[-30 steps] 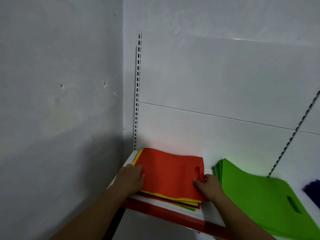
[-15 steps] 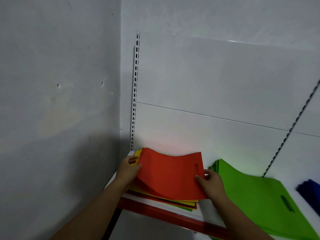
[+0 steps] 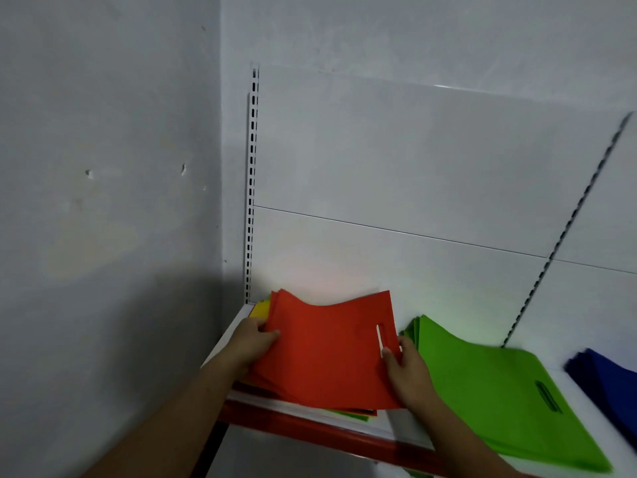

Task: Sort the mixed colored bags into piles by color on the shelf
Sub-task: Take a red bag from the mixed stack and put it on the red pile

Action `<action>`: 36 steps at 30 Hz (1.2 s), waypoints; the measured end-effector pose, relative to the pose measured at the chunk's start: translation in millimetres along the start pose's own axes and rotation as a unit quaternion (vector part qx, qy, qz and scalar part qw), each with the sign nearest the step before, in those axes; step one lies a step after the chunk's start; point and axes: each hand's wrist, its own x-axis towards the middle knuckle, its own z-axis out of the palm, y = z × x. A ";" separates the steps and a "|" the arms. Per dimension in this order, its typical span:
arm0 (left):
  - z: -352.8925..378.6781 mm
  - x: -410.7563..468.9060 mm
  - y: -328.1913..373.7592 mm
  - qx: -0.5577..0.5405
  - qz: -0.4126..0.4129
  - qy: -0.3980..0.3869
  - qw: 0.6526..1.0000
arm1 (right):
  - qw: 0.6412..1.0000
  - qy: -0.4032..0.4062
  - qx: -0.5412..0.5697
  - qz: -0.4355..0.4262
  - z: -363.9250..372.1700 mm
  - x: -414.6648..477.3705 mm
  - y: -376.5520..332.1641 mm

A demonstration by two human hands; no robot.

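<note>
Two hands grip one red bag (image 3: 327,350) at the left end of the shelf (image 3: 310,427), in the corner where the side wall (image 3: 103,201) meets the white back panel (image 3: 413,167). I note the left hand (image 3: 253,343) on the bag's left edge, thumb pressed on the upper face and the other fingers curled behind the edge, clamped on the fabric. The right hand (image 3: 406,372) takes the right edge just below the handle slot (image 3: 379,336), thumb on top and fingers wrapped round the edge, likewise clamped. The bag bows between the two grips, its far edge raised toward the back panel. Beneath it lies the mixed pile (image 3: 348,414), of which I see only slivers: red and green edges at the front, and a yellow bag (image 3: 260,309) showing at the rear left corner. Just to the right of the right hand sits the green pile (image 3: 489,391), fanned slightly at its far corner, its near end overhanging the shelf's red front lip. Farther right, apart from the green, lies the blue pile (image 3: 610,381), cut off by the frame edge. One slotted upright (image 3: 253,188) rises from the corner above the mixed pile; a second upright (image 3: 568,219), blurred, rises behind the gap between green and blue.
</note>
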 end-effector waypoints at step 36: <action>684.1 -291.6 181.7 0.048 0.366 -0.370 0.853 | 0.809 0.511 -0.103 0.270 -591.4 -371.5 183.5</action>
